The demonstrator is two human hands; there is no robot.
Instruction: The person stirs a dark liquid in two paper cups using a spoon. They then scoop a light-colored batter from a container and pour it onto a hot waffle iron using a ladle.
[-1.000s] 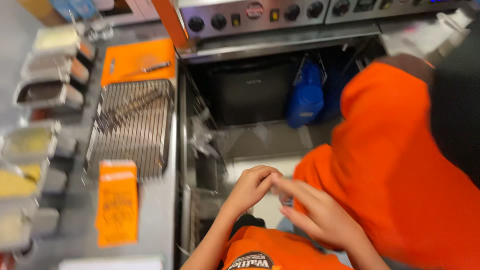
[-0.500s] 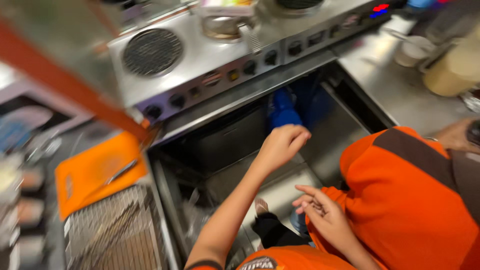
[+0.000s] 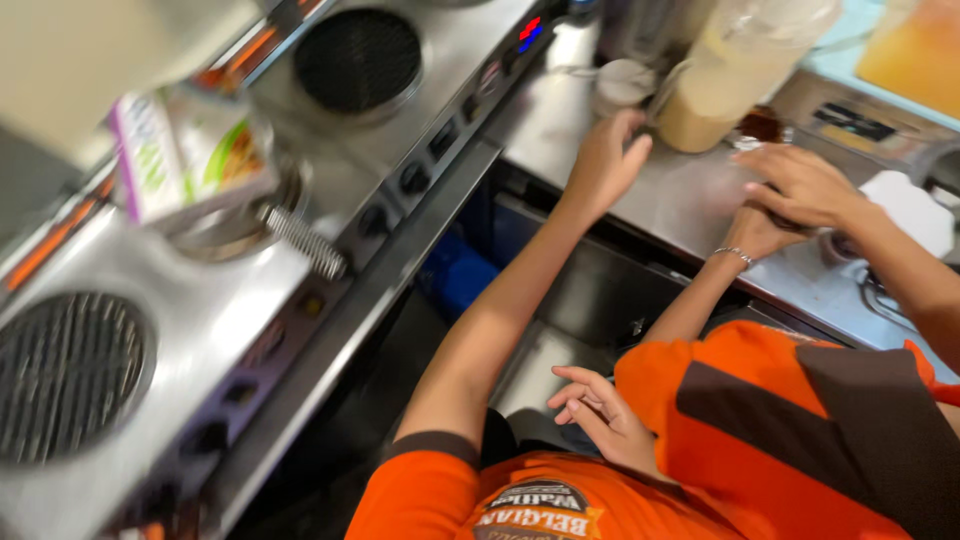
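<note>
A blurred packet (image 3: 185, 150) lies at 10 o'clock above the griddles (image 3: 70, 370). The left hand (image 3: 603, 160), fingers loosely open, reaches toward 1 o'clock, touching the steel worktop (image 3: 690, 200) just beside an upright jug (image 3: 735, 70). The right hand (image 3: 600, 420), open and empty, rests at 6 o'clock. A co-worker's hands (image 3: 790, 195) overlap at 2 o'clock.

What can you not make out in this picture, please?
Head view, the only one:
1. What the co-worker's hands press on the steel counter: covered by those hands.
2. The top of the tall jar: cut off by the upper edge.
3. The print on the packet: motion blur.
4. Whether the left hand touches the tall jar: too blurred.
</note>
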